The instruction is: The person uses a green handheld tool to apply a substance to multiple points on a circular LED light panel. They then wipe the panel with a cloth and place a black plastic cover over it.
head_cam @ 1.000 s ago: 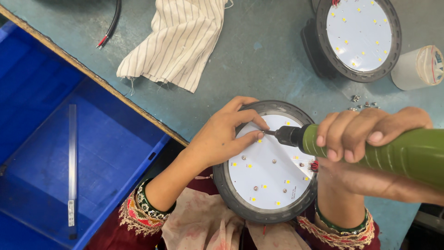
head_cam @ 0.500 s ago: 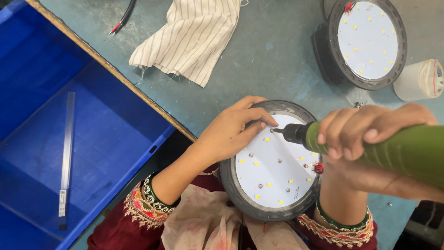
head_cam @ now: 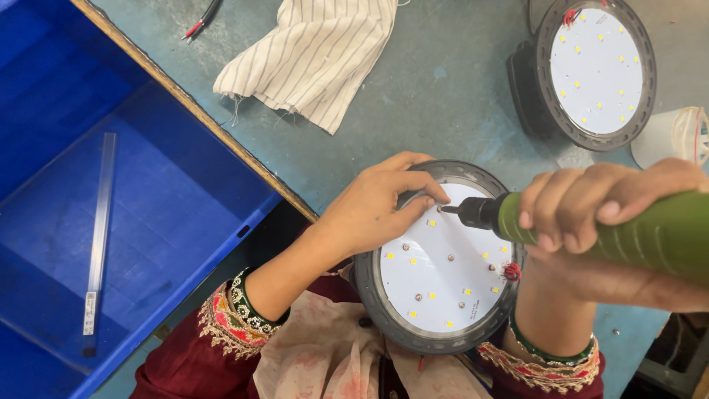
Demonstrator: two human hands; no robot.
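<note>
A round lamp housing with a white LED board rests at the table's near edge, against my lap. My left hand lies on its upper left rim, thumb and forefinger pinched at a small screw near the board's top. My right hand grips a green electric screwdriver, held almost level. Its black tip touches the board right beside my left fingertips.
A second round LED lamp sits at the back right, a white cup-like thing beside it. A striped cloth lies at the back, red and black wires near it. A blue crate at left holds a clear strip.
My view has shifted slightly, so the lamp and hands sit a little lower and to the right. The screwdriver tip has stayed at the same spot by my left fingers.
</note>
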